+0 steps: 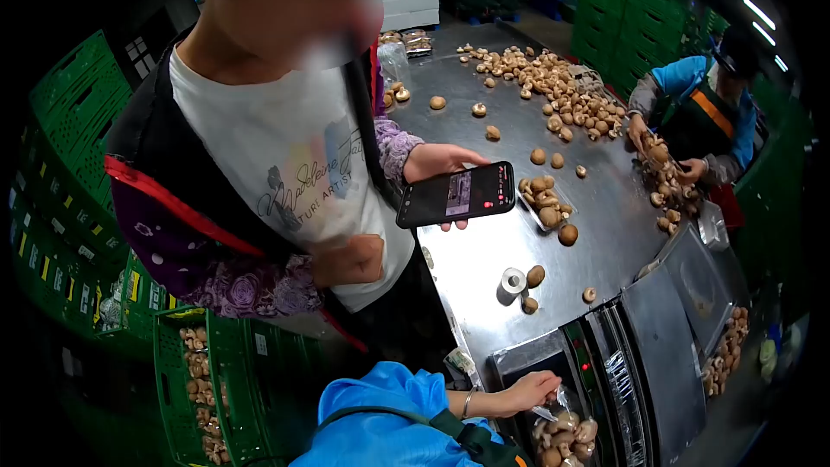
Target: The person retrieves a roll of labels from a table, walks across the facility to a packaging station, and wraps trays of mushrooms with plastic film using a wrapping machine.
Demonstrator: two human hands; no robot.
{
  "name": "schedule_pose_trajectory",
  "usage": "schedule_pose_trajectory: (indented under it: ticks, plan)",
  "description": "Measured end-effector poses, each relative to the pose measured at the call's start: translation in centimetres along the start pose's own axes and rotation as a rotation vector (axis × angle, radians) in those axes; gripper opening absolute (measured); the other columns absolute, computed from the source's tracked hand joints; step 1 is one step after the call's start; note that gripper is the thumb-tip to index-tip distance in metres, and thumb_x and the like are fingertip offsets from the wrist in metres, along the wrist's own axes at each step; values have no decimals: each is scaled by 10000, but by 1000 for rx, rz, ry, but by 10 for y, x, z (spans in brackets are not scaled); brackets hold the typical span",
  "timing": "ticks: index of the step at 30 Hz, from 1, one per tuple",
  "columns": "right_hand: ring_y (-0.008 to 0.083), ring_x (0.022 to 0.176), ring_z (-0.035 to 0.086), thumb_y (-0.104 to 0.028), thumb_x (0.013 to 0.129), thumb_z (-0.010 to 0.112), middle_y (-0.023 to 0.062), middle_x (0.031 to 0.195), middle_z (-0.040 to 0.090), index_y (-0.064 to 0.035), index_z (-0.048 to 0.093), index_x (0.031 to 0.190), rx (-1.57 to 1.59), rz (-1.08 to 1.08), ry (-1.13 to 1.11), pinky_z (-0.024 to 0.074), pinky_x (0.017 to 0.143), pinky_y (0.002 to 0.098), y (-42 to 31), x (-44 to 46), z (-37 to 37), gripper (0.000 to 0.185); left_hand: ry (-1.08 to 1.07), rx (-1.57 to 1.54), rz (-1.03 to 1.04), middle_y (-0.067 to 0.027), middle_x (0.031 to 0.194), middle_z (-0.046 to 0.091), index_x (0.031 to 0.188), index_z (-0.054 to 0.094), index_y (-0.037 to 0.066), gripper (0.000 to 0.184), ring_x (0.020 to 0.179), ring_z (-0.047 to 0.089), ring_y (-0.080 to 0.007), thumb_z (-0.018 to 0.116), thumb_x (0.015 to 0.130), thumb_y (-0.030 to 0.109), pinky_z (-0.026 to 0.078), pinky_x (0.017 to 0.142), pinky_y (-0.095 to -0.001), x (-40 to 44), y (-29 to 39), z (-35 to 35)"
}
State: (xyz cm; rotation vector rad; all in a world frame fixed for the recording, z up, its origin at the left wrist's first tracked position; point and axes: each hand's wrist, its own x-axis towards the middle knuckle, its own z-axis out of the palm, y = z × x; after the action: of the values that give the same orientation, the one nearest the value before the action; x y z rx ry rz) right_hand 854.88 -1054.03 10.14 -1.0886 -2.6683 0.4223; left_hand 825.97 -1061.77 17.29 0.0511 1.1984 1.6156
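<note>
My left hand point(532, 391), with a bracelet at the wrist, reaches in from the left at the bottom of the view. Its fingers are closed on clear plastic film point(564, 399). Just below lies a pack of brown mushrooms point(566, 437), partly under the film, beside the wrapping machine point(616, 380). My right hand is not in view.
A person point(285, 147) stands at the left with a phone point(458, 195). A co-worker point(709, 121) handles mushrooms at the right. Loose mushrooms point(553, 86), a filled tray point(545, 201) and a roll point(511, 286) are on the metal table point(484, 251). Green crates point(78, 112) stand left.
</note>
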Motion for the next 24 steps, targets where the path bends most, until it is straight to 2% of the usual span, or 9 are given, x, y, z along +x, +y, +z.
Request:
schedule_pose_trajectory:
  ticks: [2,3,5,6,7,8,14,19,24]
  plan:
    - [228,941,520,-267,889,413,153,1073,539,-1,433,1204,64,13,-48,441,751,315,-30,18,-4,412,-14,-201,-91,14,659,488,813,499,82,216,450,359,-34,471,893,281,269,375,-169,-11,-2,-16]
    - [225,934,521,-268,889,415,150,1069,540,-4,434,1203,84,18,-70,441,743,312,-41,25,-4,410,117,-225,-116,2,675,512,816,513,67,213,435,352,-37,505,877,271,260,366,-169,-8,-14,-26]
    - [218,919,523,-270,889,418,143,1059,542,-11,435,1202,118,21,-107,441,728,305,-60,37,-3,407,105,-333,-174,-35,666,538,743,516,50,218,415,363,-58,539,846,240,284,374,-190,-28,-27,-59]
    - [215,911,524,-271,888,420,140,1055,543,-14,435,1201,134,21,-121,440,720,302,-68,43,-2,405,329,-392,-300,-32,632,526,728,506,42,221,413,375,-74,510,856,222,283,367,-196,-40,-29,-61]
    - [212,904,525,-271,888,422,137,1050,544,-17,436,1201,148,28,-130,440,712,299,-74,47,-1,403,157,-152,-362,-28,649,513,785,518,35,227,365,352,-61,483,873,242,260,317,-198,-52,-37,-81]
    - [209,896,527,-272,888,424,133,1045,545,-21,436,1200,157,34,-140,440,704,296,-79,48,1,401,116,-93,-396,-30,649,515,801,514,33,214,372,359,-64,491,865,235,267,324,-200,-57,-47,-83]
    - [190,851,533,-278,887,435,114,1017,551,-40,438,1197,235,63,-186,438,658,276,-92,58,8,390,-326,-145,-375,-42,647,528,893,491,23,198,412,401,-86,540,816,199,305,364,-212,-45,-67,-28]
    - [175,813,539,-282,886,444,97,993,556,-57,441,1194,407,118,-246,437,619,260,-91,65,-8,381,-461,-251,-313,-52,646,540,969,472,14,271,445,436,-105,582,775,168,336,398,-223,-54,-50,-15]
    - [159,776,544,-286,885,454,81,969,561,-73,443,1191,803,316,-249,436,580,244,-76,77,-72,373,-573,-140,-98,-62,645,551,1046,453,6,379,479,471,-123,623,734,138,368,431,-234,-45,3,24]
